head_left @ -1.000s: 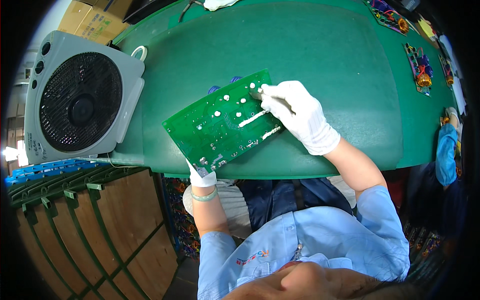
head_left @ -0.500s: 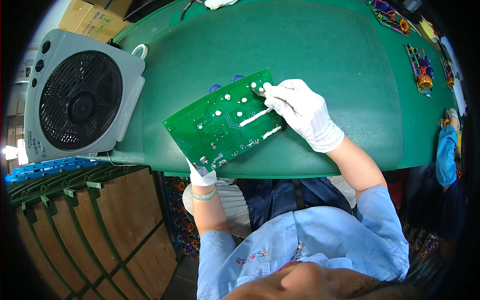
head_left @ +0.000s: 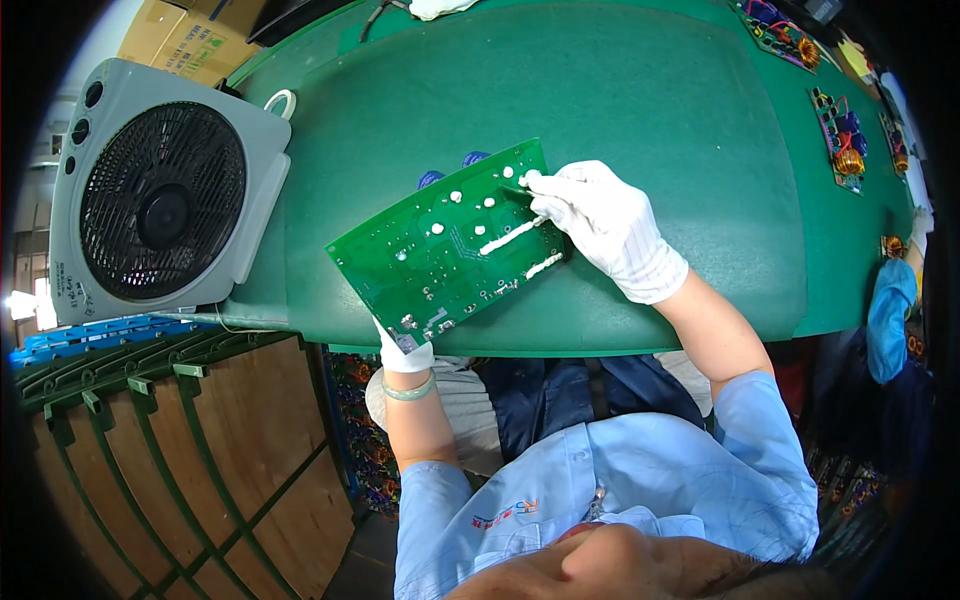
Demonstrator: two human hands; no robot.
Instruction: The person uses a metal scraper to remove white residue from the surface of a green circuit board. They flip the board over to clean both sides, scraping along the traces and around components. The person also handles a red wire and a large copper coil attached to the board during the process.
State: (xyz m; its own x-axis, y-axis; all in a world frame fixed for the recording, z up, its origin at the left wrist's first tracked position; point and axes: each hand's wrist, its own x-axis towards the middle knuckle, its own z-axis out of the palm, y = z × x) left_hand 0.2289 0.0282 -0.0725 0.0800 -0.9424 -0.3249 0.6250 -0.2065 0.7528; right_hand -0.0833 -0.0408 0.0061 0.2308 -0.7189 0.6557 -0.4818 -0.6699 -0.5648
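Observation:
A green circuit board (head_left: 415, 275) is tilted up above the table, its solder side showing, with white blobs and two white strips on it. My left hand (head_left: 408, 356), in a white glove, holds it from behind at the lower left corner; its fingers are hidden by the board. Blue cylindrical parts (head_left: 431, 179) stick out past the board's far edge. My gloved right hand (head_left: 612, 232) is at the board's right end, thumb and fingers pinched round a thin dark tool (head_left: 514, 191) whose end lies against the board near the white blobs. Its exact kind is unclear.
A grey box fan (head_left: 165, 215) stands at the left, beside a white tape roll (head_left: 281, 103). Cardboard boxes (head_left: 190, 40) are behind it. Assembled boards with copper coils (head_left: 850, 160) lie along the green table's (head_left: 620, 90) right side. A co-worker's blue sleeve (head_left: 890, 320) shows at far right.
The thin tool in my right hand has changed its angle slightly and shows darker. The board has barely shifted. At far right, the co-worker's arm has moved.

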